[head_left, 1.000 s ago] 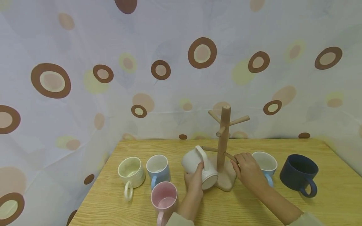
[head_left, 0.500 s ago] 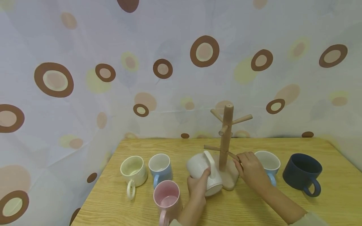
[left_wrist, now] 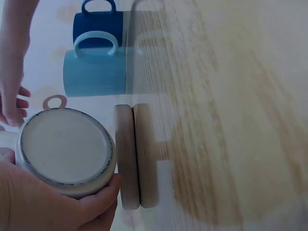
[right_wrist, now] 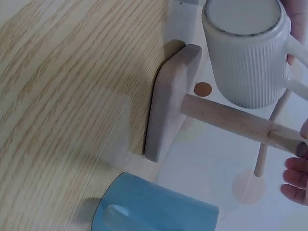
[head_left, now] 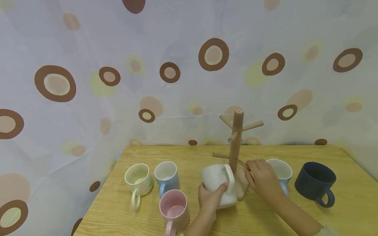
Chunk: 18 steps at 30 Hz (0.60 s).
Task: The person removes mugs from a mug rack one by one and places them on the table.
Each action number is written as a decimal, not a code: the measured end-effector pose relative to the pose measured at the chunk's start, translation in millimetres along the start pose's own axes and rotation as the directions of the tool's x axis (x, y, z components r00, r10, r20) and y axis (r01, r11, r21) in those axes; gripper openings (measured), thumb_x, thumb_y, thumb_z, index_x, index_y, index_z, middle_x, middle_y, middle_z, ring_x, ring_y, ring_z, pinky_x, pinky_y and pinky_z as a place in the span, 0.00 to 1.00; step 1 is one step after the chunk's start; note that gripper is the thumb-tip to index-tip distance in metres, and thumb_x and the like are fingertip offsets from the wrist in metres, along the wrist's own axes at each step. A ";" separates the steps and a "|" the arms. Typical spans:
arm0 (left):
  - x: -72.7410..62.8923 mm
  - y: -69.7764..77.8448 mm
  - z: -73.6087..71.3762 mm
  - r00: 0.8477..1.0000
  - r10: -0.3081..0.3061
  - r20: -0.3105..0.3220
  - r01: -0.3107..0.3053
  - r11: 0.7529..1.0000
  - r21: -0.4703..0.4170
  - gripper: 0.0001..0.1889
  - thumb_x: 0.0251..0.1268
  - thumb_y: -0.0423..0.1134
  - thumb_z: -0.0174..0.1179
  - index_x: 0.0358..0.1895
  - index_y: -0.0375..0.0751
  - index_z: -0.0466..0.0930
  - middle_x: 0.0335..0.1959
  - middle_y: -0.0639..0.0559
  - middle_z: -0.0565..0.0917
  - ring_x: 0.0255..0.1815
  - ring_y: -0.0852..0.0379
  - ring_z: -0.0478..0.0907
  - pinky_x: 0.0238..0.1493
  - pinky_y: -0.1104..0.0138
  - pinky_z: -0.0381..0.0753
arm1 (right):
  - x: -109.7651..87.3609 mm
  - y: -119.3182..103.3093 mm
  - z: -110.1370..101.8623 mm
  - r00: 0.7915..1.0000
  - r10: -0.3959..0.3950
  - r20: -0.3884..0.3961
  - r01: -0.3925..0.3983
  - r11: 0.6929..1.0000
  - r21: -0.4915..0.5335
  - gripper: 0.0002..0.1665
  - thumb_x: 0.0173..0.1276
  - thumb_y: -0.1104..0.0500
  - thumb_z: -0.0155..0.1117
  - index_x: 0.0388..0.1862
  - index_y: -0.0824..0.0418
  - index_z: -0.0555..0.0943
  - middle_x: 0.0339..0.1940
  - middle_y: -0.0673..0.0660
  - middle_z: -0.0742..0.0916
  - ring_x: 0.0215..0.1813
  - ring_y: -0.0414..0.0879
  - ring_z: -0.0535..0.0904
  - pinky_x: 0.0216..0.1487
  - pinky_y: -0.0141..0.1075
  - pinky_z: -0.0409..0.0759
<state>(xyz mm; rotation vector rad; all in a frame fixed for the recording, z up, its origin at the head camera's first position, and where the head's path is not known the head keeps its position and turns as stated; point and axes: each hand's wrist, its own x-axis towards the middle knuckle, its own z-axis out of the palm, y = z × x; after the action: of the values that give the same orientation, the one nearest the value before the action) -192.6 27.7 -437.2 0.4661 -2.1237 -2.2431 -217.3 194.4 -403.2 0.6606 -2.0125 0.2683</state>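
A white ribbed mug (head_left: 217,178) is held in my left hand (head_left: 209,199), thumb near its handle. It tilts with its base toward me and handle at the upper right, in front of the wooden mug tree (head_left: 235,144). In the left wrist view the mug's round base (left_wrist: 67,148) faces the camera, beside the edge of the wooden base (left_wrist: 137,156). My right hand (head_left: 262,178) pinches the end of a lower peg on the mug tree. The right wrist view has this peg (right_wrist: 286,142) between thumb and fingers.
Left of the tree stand a cream mug (head_left: 139,178), a blue mug with white inside (head_left: 169,181) and a pink mug (head_left: 174,209). Behind my right hand is another light-blue mug (head_left: 280,170). A navy mug (head_left: 314,182) stands far right on the wooden table (head_left: 189,152).
The white mug has moved right and slightly down toward the mug tree, and its handle has swung to the right. My right hand stays at the lower peg.
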 end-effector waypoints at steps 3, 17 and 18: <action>-1.6 -1.0 -1.4 1.000 0.016 0.021 -0.016 1.000 0.006 0.47 0.44 0.46 0.70 0.64 0.25 0.54 0.53 0.34 0.72 0.50 0.43 0.75 0.53 0.51 0.75 | 3.5 -6.8 -2.4 0.997 0.017 -0.081 -0.012 0.998 0.060 0.27 0.74 0.51 0.40 0.27 0.68 0.77 0.24 0.59 0.81 0.28 0.50 0.75 0.29 0.38 0.74; -6.6 -2.4 -2.6 0.991 0.115 0.067 -0.118 0.992 0.048 0.47 0.38 0.41 0.72 0.65 0.35 0.58 0.52 0.40 0.74 0.46 0.50 0.76 0.46 0.56 0.79 | 23.3 -40.7 -33.4 0.303 0.612 0.731 -0.935 0.041 0.353 0.21 0.71 0.55 0.51 0.40 0.75 0.79 0.26 0.49 0.84 0.30 0.39 0.80 0.35 0.30 0.81; -6.7 -2.5 -2.8 0.990 0.125 0.071 -0.129 0.990 0.050 0.47 0.38 0.41 0.73 0.65 0.35 0.57 0.52 0.40 0.74 0.46 0.50 0.75 0.46 0.57 0.79 | 23.3 -39.7 -34.0 0.274 0.573 0.772 -0.941 -0.005 0.338 0.22 0.72 0.53 0.50 0.40 0.74 0.79 0.26 0.49 0.84 0.31 0.39 0.80 0.36 0.30 0.80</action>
<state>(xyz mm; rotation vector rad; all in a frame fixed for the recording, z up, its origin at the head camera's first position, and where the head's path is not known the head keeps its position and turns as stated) -185.1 26.6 -438.4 0.2512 -2.1841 -2.1672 -179.3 168.6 -369.1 -0.1662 -2.4472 2.0605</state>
